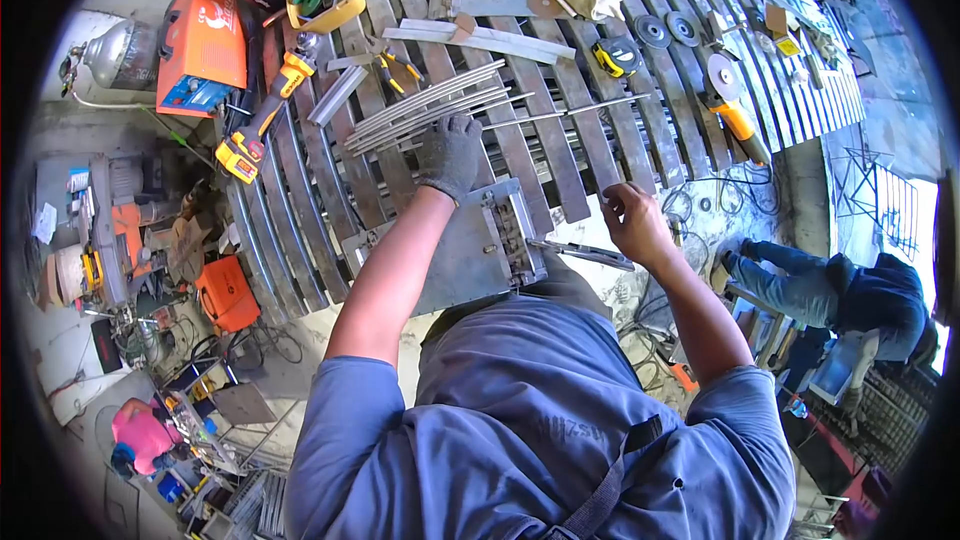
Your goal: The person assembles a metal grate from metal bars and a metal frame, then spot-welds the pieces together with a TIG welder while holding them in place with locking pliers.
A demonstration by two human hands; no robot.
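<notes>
My left hand (450, 156) wears a dark grey work glove. Its bent fingers close over the near side of a bundle of thin metal rods (420, 112) on the slatted metal table. Bare and curled, my right hand (634, 224) is near the table's front edge, thumb and fingers drawn together; what they hold, if anything, is hidden. Between my forearms, against my body, lies a flat grey metal plate (455, 265) with a notched metal strip (512, 235) along its right side. Locking pliers (590, 255) reach out from that strip, below my right hand and apart from it.
On the slatted table (515, 155) lie a yellow cordless grinder (265, 125), another grinder (735, 115), a tape measure (616, 57), pliers (392, 70) and flat bars (480, 38). An orange machine (203, 45) stands left. A co-worker (860, 300) bends over at right.
</notes>
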